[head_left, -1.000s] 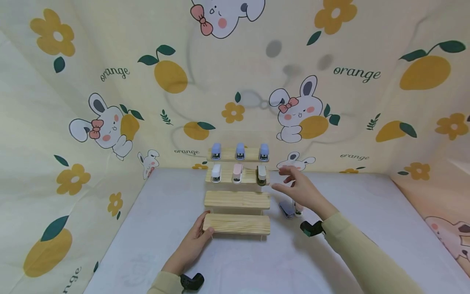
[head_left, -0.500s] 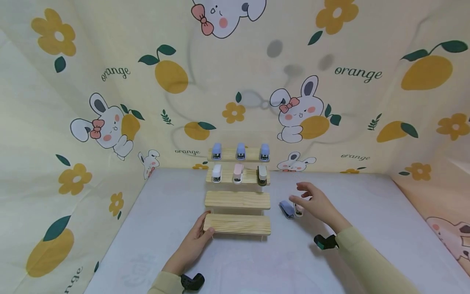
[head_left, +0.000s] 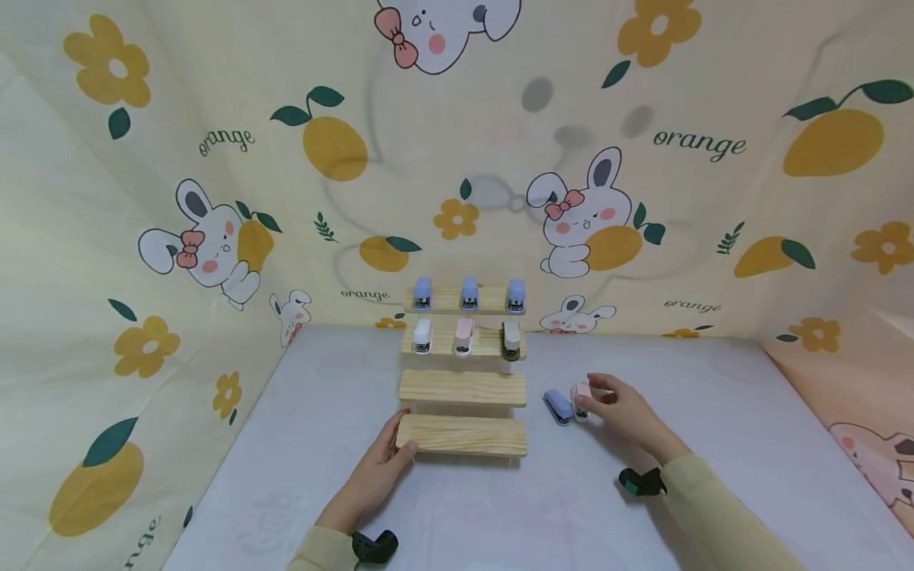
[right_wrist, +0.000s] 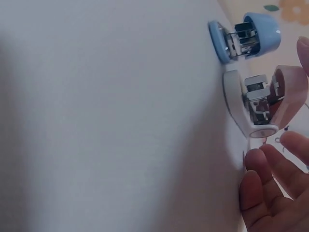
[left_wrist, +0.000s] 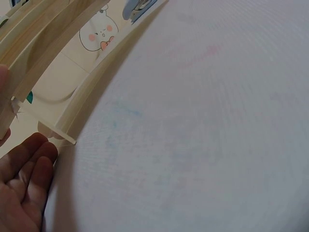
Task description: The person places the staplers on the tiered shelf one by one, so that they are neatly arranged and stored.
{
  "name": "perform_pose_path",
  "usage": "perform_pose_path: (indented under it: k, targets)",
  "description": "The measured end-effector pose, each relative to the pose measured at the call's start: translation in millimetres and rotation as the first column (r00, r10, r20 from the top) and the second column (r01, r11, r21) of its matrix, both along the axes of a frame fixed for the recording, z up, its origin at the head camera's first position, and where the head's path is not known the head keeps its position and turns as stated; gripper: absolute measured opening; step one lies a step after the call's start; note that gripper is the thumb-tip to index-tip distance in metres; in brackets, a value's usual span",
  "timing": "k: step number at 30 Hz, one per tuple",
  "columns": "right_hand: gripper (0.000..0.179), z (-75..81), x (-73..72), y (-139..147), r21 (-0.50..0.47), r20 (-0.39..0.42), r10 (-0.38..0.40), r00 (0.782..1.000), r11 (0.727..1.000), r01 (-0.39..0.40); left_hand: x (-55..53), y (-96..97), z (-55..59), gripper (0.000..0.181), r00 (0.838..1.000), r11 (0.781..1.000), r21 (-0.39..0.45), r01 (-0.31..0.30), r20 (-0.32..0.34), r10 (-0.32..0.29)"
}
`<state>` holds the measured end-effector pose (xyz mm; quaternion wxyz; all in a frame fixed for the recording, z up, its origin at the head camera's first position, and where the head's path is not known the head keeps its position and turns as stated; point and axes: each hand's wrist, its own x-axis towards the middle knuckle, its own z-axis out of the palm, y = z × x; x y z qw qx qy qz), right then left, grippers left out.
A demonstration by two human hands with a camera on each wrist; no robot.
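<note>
My left hand (head_left: 374, 472) grips the left end of the lowest wooden shelf (head_left: 464, 436), thumb on its front edge. In the left wrist view its curled fingers (left_wrist: 43, 174) lie beside a thin shelf support. On the right, my right hand (head_left: 624, 408) is around a pink-and-white stapler (head_left: 581, 400), thumb and index finger apart at its near and far sides. In the right wrist view the pink stapler (right_wrist: 289, 92) stands on the table, fingers relaxed beside its hinge end. A blue stapler (head_left: 558, 406) stands just left of it.
The tiered wooden rack carries three blue staplers (head_left: 469, 293) on top. Below them stand a white stapler (head_left: 422, 336), a pink one (head_left: 464, 336) and a grey-and-dark one (head_left: 510, 339). A printed cloth (head_left: 457, 143) hangs behind the white table (head_left: 321, 412).
My right hand has moved from beside the second tier back and down to the pink stapler on the table. The left hand keeps its place on the lowest shelf.
</note>
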<state>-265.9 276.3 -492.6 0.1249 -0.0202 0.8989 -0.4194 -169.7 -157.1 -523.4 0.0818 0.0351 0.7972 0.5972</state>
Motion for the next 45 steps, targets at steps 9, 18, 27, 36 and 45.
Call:
perform_pose_path:
  k: [9,18,27,36,45]
  targets:
    - [0.082,-4.0,1.2,1,-0.02,0.007,0.005,1.0,1.0,-0.005,-0.2,0.5,0.3,0.068,1.0,1.0,0.013,0.005,-0.009,-0.004]
    - [0.084,-6.0,-0.3,1,-0.012,0.006,0.019,1.0,1.0,-0.018,-0.2,0.9,-0.2,0.068,1.0,1.0,0.01,0.006,0.003,-0.006]
    - [0.08,-11.2,-1.1,0,-0.021,-0.029,-0.009,1.0,1.0,0.008,2.4,2.4,5.1,0.067,1.0,1.0,0.007,0.006,0.005,-0.006]
    - [0.081,-2.1,1.7,-4,-0.017,-0.074,-0.056,0.996,0.998,0.055,1.6,1.2,1.9,0.069,1.0,1.0,0.012,0.009,0.01,-0.01]
    - [0.075,28.6,18.9,-24,-0.078,-0.222,-0.071,0.972,0.995,0.055,1.5,0.4,2.6,0.069,1.0,1.0,0.004,0.007,0.009,-0.008]
